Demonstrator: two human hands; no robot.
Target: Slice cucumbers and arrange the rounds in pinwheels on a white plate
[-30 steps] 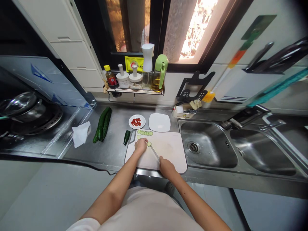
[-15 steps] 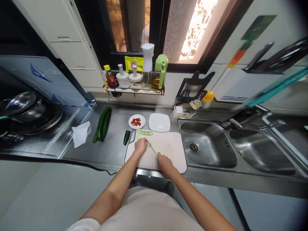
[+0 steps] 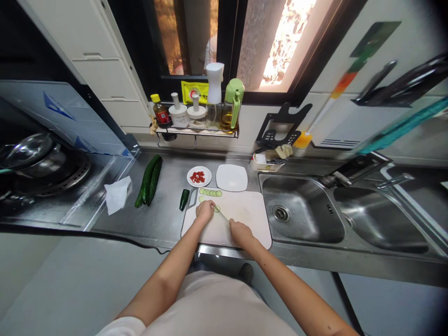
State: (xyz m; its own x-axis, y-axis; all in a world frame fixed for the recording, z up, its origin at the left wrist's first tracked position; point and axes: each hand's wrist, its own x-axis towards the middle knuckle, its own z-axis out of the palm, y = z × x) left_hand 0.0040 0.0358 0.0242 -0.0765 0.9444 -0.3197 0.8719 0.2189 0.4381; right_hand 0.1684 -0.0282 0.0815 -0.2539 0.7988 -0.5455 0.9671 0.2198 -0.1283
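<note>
On the white cutting board [image 3: 254, 214], my left hand [image 3: 206, 212] is closed, its fingertips at the left edge of a single cucumber slice [image 3: 217, 209]. My right hand [image 3: 241, 233] grips a knife [image 3: 224, 216], whose narrow blade points left and reaches that slice. Its handle is hidden in my palm. Several pale green cucumber slices [image 3: 210, 192] lie in an overlapping row along the board's far edge, with one more slice [image 3: 201, 199] just below them. Left of the board, a short piece of cucumber [image 3: 184, 199] rests on the steel counter.
Behind the board stand a small plate of chopped red pieces [image 3: 198, 177] and a white square plate [image 3: 231, 178]. Whole cucumbers [image 3: 150, 181] and a white cloth or tissue [image 3: 117, 194] lie left. The double sink [image 3: 301, 210] is right; a bottle rack [image 3: 198, 132] hangs above.
My right hand has shifted very slightly away from me, and the knife blade shows thinner, as if turned. My left hand and the slices stay where they were.
</note>
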